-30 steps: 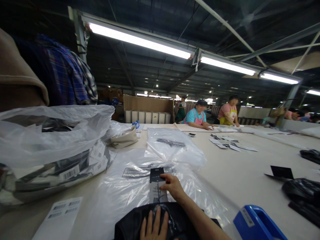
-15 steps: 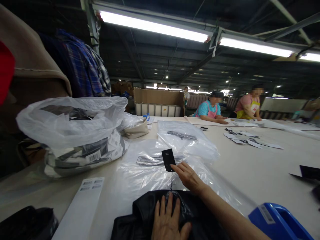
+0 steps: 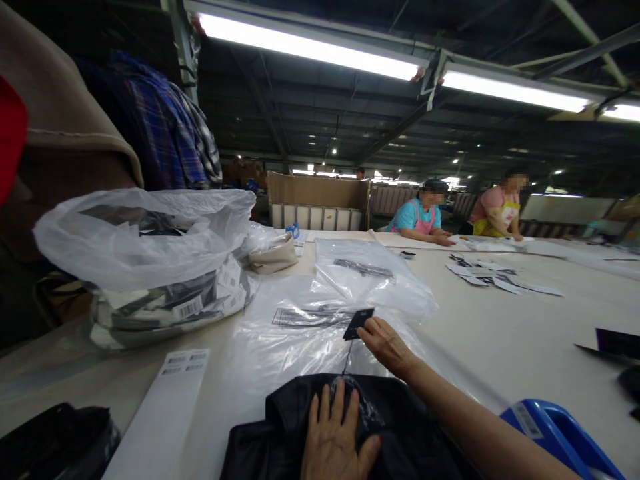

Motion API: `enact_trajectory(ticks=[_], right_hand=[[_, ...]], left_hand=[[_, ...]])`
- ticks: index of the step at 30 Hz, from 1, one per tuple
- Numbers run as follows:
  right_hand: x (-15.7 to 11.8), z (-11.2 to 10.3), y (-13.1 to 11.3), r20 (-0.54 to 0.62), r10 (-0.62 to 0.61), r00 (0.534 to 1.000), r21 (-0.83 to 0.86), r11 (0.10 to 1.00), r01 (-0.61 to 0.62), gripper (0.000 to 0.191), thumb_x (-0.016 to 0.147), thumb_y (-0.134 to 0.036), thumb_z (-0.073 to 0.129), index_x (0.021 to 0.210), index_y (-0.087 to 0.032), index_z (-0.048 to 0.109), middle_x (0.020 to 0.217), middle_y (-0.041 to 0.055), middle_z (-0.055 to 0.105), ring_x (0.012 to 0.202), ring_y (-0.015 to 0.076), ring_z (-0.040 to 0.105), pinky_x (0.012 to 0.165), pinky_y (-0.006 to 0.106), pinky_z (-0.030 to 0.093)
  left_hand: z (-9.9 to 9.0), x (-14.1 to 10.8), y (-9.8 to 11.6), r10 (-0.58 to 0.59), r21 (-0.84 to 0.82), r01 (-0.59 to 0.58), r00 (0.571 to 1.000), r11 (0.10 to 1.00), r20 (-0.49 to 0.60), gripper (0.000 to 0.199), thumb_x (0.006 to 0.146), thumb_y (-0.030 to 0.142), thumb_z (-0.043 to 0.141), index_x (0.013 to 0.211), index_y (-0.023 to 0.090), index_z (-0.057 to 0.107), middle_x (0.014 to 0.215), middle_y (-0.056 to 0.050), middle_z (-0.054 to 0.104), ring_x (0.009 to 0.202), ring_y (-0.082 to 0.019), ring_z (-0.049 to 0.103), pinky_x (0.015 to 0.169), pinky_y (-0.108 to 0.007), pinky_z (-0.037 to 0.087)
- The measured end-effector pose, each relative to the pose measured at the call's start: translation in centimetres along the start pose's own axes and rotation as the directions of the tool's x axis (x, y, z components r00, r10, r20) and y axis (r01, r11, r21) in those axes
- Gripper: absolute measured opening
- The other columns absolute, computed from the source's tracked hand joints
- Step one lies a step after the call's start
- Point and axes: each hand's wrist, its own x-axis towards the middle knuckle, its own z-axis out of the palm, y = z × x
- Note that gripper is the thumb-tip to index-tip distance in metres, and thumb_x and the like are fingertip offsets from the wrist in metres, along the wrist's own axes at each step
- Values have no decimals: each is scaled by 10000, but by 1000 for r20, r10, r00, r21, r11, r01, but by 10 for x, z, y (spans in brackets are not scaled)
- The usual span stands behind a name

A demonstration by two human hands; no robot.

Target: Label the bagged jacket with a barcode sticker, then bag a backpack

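My left hand (image 3: 334, 430) lies flat with spread fingers on a folded black garment (image 3: 280, 407) at the bottom of the head view. Just beyond it, my right hand (image 3: 387, 343) pinches a black hang tag (image 3: 358, 324) by its edge. A thin dark string (image 3: 347, 358) runs from the tag down to the garment, where a bit of clear plastic shows near my left fingertips. Under and past the tag lie clear plastic bags (image 3: 295, 353) with printed text panels.
A big plastic bag of barcode-labelled packets (image 3: 145, 267) stands left, behind a white label sheet (image 3: 165, 407). A blue plastic object (image 3: 555, 433) sits at lower right. Paper tags (image 3: 493, 273) lie farther back. Two co-workers (image 3: 417, 217) lean on the far table.
My right hand has turned the tag, which now tilts to the right and lies lower, with the fingers closed around its edge. My left hand stays flat on the garment.
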Motion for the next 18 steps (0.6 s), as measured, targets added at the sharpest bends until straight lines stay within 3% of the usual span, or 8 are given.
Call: enact_trajectory(ticks=[4, 7, 10, 12, 15, 18], right_hand=[[-1, -7, 2, 21, 65, 998, 63, 996, -67, 284, 863, -58, 390, 691, -168, 587, 750, 70, 574, 706, 186, 525, 633, 300, 425], [-3, -11, 1, 20, 110, 994, 166, 980, -111, 296, 879, -86, 344, 785, -169, 611, 861, 73, 628, 709, 165, 581, 629, 275, 459], [-6, -13, -6, -11, 151, 989, 299, 944, -140, 313, 883, -111, 291, 934, -158, 596, 1098, 104, 616, 875, 165, 630, 705, 255, 515], [-7, -13, -14, -44, 180, 983, 388, 910, -149, 307, 861, -109, 291, 963, -161, 576, 1123, 108, 614, 978, 164, 619, 783, 259, 527], [-8, -16, -30, -83, 237, 968, 505, 847, -164, 284, 800, -96, 330, 938, -183, 563, 1028, 85, 654, 973, 151, 627, 827, 275, 532], [-8, -25, -44, -88, 287, 954, 596, 782, -180, 294, 735, -90, 374, 933, -184, 571, 1013, 82, 665, 974, 155, 628, 832, 277, 534]], left_hand=[[-2, -2, 4, -13, -1, 13, 1000, 1000, 17, 670, 843, 677, 287, 1376, 273, 248, 1455, -50, 119, 1340, -332, 126, 1104, -564, 180], [-2, -3, 4, -22, -8, 22, 1000, 1000, 21, 682, 839, 688, 273, 1379, 272, 240, 1459, -42, 104, 1346, -322, 108, 1112, -551, 164], [0, 0, 2, -22, -21, 22, 1000, 1000, 19, 693, 833, 699, 270, 1377, 271, 246, 1456, -46, 103, 1344, -328, 107, 1112, -554, 156], [4, 3, 0, -3, -26, 3, 1000, 1000, 21, 701, 821, 710, 294, 1368, 271, 272, 1446, -60, 137, 1332, -351, 140, 1097, -573, 189], [15, 9, -1, -15, 30, 18, 994, 999, -104, 693, 785, 732, 373, 1318, 289, 376, 1410, -74, 264, 1296, -374, 256, 1064, -577, 277], [25, 11, 0, -21, 98, 51, 958, 994, -284, 659, 752, 735, 447, 1250, 303, 474, 1350, -79, 390, 1243, -376, 368, 1025, -565, 353]])
